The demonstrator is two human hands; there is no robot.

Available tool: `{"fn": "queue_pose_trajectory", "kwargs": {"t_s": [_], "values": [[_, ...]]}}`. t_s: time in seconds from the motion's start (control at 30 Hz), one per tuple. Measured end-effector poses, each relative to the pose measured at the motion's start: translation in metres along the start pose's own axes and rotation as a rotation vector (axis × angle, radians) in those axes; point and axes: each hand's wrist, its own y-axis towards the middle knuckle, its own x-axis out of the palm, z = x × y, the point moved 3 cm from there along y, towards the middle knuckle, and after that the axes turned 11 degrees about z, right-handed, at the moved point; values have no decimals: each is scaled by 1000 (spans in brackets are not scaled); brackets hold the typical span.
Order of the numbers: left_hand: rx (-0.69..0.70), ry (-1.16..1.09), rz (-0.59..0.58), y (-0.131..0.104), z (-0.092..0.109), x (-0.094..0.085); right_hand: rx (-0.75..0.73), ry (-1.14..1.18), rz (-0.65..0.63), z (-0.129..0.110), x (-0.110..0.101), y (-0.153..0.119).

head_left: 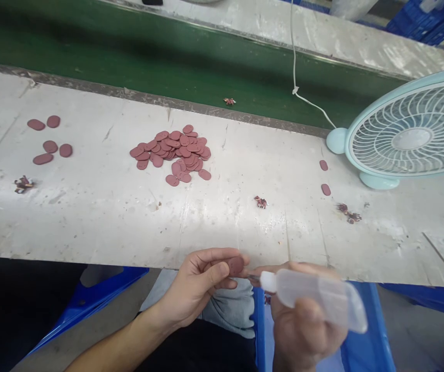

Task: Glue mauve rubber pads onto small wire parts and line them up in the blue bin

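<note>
We are at a scuffed, pale workbench (101, 206) that runs along a green conveyor belt (148, 57), with blue crates (90, 302) below its near edge by our knees.

At that near edge our left hand (194, 289) pinches a single maroon oval disc (236, 265) between thumb and fingertips, closed on it and turning its flat face toward us. Our right hand (303, 330) is wrapped firmly around a small translucent squeeze bottle (315, 297), whose white nozzle points left and sits just beside the disc; a thin tip seems to reach toward it, though we cannot tell whether it touches.

We judge the step in hand to be dosing this one disc from the bottle, with the piece held up clear of the bench. The next move seems to call for a steady left pinch that keeps the face exposed, a fine placing of the nozzle on the disc, and a light squeeze so that only a little comes out.

Farther out, a loose pile of discs (177, 152) of the same kind lies in the middle of the bench, well apart from our hands. A smaller group of five discs (49, 139) lies to the far left, and two single discs (324, 176) lie toward the right, near the foot of a light blue desk fan (408, 134), whose white cord (295, 77) crosses the belt. Small dark red scraps (260, 201) are scattered over the bench, and one lies on the belt.
</note>
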Motion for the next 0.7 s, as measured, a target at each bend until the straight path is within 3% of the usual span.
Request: {"fn": "queue_pose_trajectory", "kwargs": {"t_s": [0.07,0.1,0.2,0.27,0.37,0.5,0.6,0.7], "values": [[26,5,-16,0,3,0,78,328,70,-7,-10,30],[37,5,-19,1,5,-1,181,529,29,-7,-16,46],[48,-21,-21,1,9,-3,569,998,-288,2,-35,89],[50,-45,-25,2,11,-6,676,1022,-395,9,-45,106],[69,-60,-56,6,13,-9,542,730,-285,18,-36,111],[92,-69,-77,11,16,-15,118,-15,-42,20,9,98],[98,-91,-53,14,18,-19,7,-298,-55,18,35,94],[96,-116,-59,16,17,-20,-49,-349,-85,9,36,100]]}}
